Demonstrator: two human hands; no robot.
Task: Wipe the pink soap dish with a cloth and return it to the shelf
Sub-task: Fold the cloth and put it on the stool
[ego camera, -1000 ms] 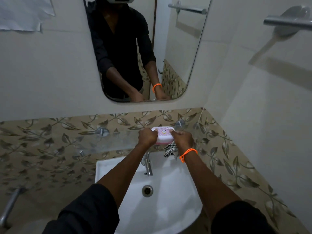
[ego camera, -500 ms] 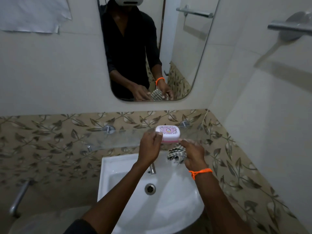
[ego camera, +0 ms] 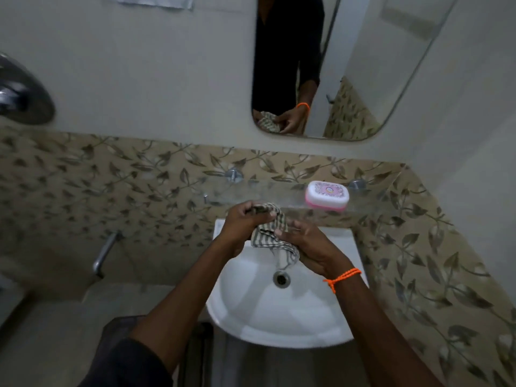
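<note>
The pink soap dish (ego camera: 327, 195), with a white patterned lid, stands alone on the right part of the glass shelf (ego camera: 268, 192). Neither hand touches it. Both hands are below and to the left of it, over the basin. My left hand (ego camera: 245, 221) pinches the upper end of a striped cloth (ego camera: 275, 237). My right hand (ego camera: 308, 250), with an orange thread at the wrist, grips the cloth's lower part, and a loose end hangs toward the drain.
A white basin (ego camera: 282, 311) sits under the shelf, its tap hidden behind the hands. The mirror (ego camera: 335, 65) hangs above. A metal pipe (ego camera: 104, 254) sticks out at the left, and a chrome fitting (ego camera: 22, 93) is on the left wall. Leaf-patterned tiles run behind.
My left hand has let go of the soap dish, which now stands on the shelf. Both hands have drawn back over the basin and hold the cloth. The view has tilted down.
</note>
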